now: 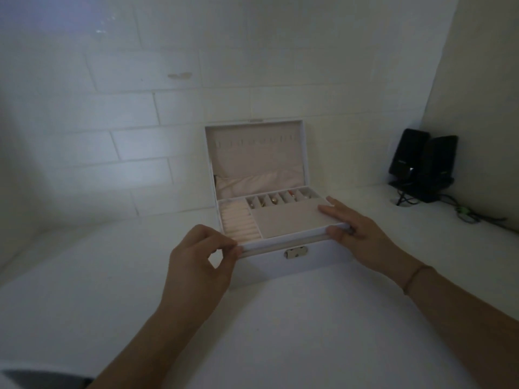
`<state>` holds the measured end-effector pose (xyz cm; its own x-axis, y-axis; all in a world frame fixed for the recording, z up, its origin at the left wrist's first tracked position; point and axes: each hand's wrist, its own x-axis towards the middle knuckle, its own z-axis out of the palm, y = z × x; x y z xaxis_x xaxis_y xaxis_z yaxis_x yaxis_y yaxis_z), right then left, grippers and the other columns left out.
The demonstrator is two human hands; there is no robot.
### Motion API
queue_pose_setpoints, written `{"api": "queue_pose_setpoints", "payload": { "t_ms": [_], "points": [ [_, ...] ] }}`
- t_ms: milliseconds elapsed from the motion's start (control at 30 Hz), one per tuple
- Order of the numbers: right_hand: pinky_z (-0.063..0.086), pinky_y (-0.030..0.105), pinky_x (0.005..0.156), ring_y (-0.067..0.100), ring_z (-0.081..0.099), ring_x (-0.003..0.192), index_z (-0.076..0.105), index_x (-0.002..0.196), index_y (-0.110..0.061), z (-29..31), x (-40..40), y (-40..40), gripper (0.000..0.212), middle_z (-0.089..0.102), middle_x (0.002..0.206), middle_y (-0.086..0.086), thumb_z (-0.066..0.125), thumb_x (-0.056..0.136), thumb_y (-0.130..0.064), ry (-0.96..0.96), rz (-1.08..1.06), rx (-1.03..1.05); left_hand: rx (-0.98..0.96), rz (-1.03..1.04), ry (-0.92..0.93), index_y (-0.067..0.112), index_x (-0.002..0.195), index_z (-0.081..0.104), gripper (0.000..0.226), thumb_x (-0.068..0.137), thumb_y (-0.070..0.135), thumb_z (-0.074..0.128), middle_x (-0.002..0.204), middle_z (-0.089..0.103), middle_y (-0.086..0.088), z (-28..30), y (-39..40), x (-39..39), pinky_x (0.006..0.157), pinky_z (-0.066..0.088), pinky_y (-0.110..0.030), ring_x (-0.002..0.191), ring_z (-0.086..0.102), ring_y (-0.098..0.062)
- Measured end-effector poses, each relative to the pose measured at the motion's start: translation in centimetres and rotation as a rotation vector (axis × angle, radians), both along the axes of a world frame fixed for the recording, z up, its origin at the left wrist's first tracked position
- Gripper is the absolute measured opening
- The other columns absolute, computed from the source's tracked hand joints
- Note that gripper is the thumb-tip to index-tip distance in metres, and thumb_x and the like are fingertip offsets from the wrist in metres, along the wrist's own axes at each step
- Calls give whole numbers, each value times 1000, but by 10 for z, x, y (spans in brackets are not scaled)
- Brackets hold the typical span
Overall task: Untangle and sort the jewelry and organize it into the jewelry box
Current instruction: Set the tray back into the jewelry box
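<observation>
Fingers [224, 244] of the left hand [196, 265] curl and pinch the front left corner of the tray [289, 217]. Right hand [356, 231] lies over the tray's front right corner, fingers mostly straight across the rim, thumb side hidden, so a firm grip there cannot be confirmed. Box [280, 265] sits centre frame on the white table [112, 276], lid [252, 147] propped open against the tiled wall. Tray appears raised slightly at the box's front edge. Ring rolls [238, 223] at the tray's left; small pieces of jewelry [269, 203] in the row of narrow slots along its back; large compartment bare. Black speakers [421, 161] with cables at right of frame.

Judgement: tray is being lifted out or seated. Risks: uneven grip between the hands tilts the tray, and the small pieces slide out of their shallow slots or mix. A corner could catch on the box wall and jerk. Low light makes small items hard to track if spilled.
</observation>
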<state>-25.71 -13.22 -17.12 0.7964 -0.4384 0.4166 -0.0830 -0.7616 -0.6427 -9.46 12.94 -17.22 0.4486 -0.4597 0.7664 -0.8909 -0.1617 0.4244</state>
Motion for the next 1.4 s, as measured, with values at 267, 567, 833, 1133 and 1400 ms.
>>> {"api": "queue_pose_setpoints", "payload": {
  "t_ms": [267, 567, 833, 1133, 1400],
  "points": [
    [37, 1, 93, 6, 50, 121, 63, 113, -30, -8, -5, 5, 37, 44, 138, -14, 51, 82, -46, -33, -29, -11, 245, 45, -118, 22, 64, 61, 40, 83, 56, 51, 96, 67, 7, 1, -11, 10, 81, 46, -34, 96, 56, -19],
    [32, 23, 107, 2, 33, 133, 18, 137, -57, -19, -5, 14, 92, 30, 143, -28, 75, 66, -47, -106, -12, 253, -35, -35, 828, 20, 149, 34, 78, 88, 66, 50, 150, 38, 5, 46, -62, 83, 112, 31, -39, 133, 41, -16],
    [39, 14, 98, -13, 38, 125, 15, 144, -44, -23, -3, 7, 107, 34, 142, -20, 81, 59, -37, -174, 28, 369, -175, -221, 1069, 16, 149, 33, 69, 99, 61, 25, 131, 48, 3, 69, -86, 75, 117, 23, -45, 125, 45, -17],
    [44, 45, 96, 22, 53, 120, 48, 133, -34, -8, -11, -11, 111, 49, 141, -4, 68, 37, -86, -402, 143, 1047, -181, -282, 914, 33, 119, 62, 58, 98, 63, 17, 142, 54, 5, 45, -47, 52, 119, 16, -40, 138, 39, -12],
    [51, 33, 88, 13, 58, 116, 56, 125, -36, -12, -17, -5, 86, 52, 137, -12, 67, 52, -81, -367, 152, 837, 192, -185, 314, 40, 133, 51, 86, 71, 94, 25, 154, 34, 13, 5, -19, 32, 120, 12, -34, 147, 20, -8]
  ]
}}
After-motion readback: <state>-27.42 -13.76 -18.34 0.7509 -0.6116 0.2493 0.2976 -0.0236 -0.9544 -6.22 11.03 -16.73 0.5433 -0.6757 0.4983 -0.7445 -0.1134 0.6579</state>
